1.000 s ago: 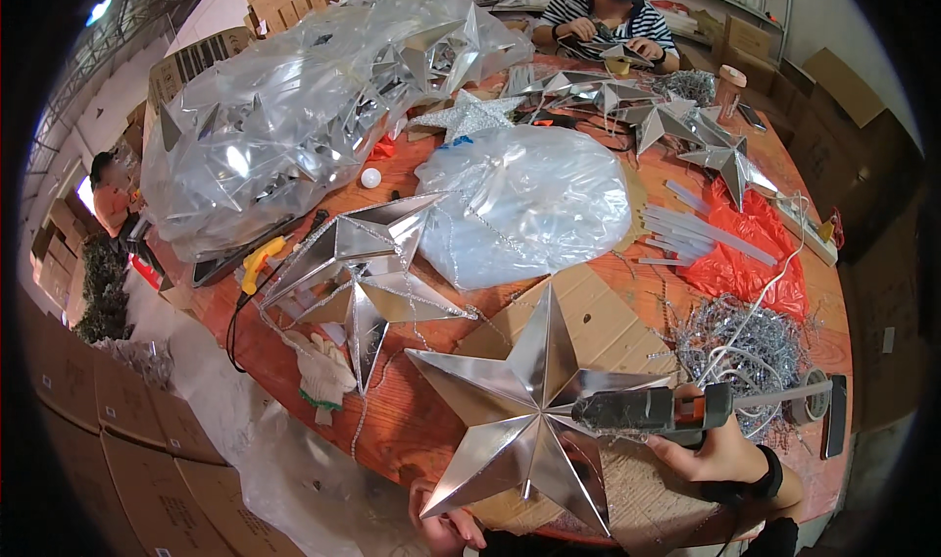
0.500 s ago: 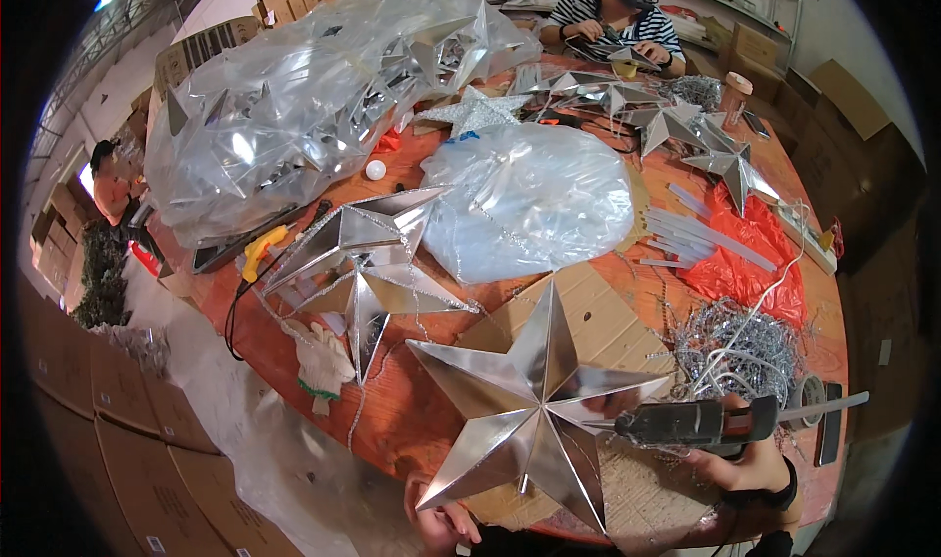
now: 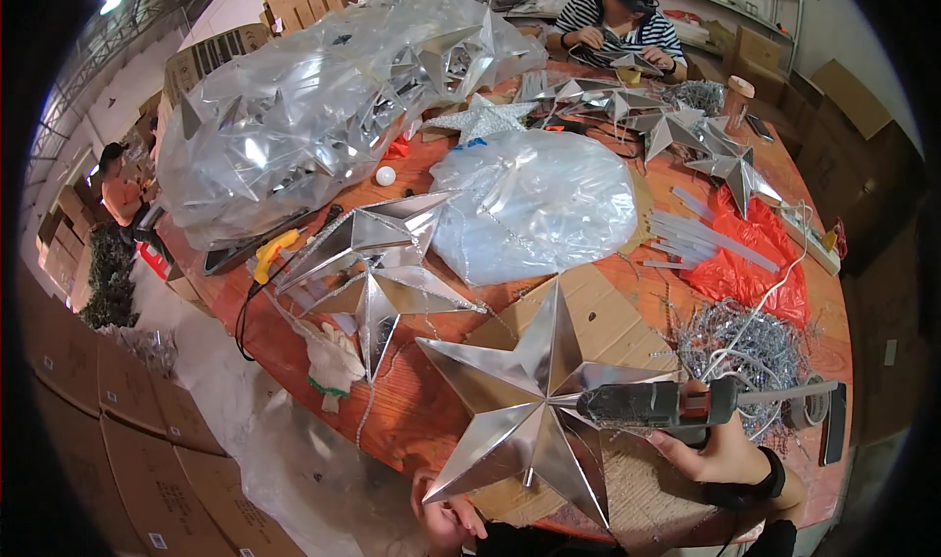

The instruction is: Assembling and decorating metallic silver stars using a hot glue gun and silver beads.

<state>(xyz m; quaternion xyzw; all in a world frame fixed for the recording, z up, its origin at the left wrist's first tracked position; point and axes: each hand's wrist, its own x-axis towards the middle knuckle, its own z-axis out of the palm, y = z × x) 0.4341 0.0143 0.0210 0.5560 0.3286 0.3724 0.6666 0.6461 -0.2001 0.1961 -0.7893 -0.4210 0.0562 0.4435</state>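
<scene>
A large silver five-pointed star [image 3: 510,444] lies at the front of the table, partly over a sheet of brown cardboard. My left hand [image 3: 449,513] grips the star's lower left point, its fingers curled by the tip. In my right hand [image 3: 720,454], closed round the handle, is a black hot glue gun [image 3: 637,402] with a pale glue stick [image 3: 799,392] sticking out of its back. The gun lies level above the star's right arm, nozzle toward the centre ridge. Whether its tip touches the star cannot be made out.
Left of my star are another star trimmed with tinsel [image 3: 377,292], a yellow-handled glue gun [image 3: 274,253] and a glove [image 3: 333,361]. Plastic bags of stars [image 3: 294,116] cover the back left. Loose tinsel [image 3: 740,346] and a red bag [image 3: 750,273] lie right. A co-worker [image 3: 622,32] sits opposite.
My right hand has brought the glue gun leftward, its nozzle closer to the star's centre. My left hand stays at the same point of the star. The whole view has shifted slightly.
</scene>
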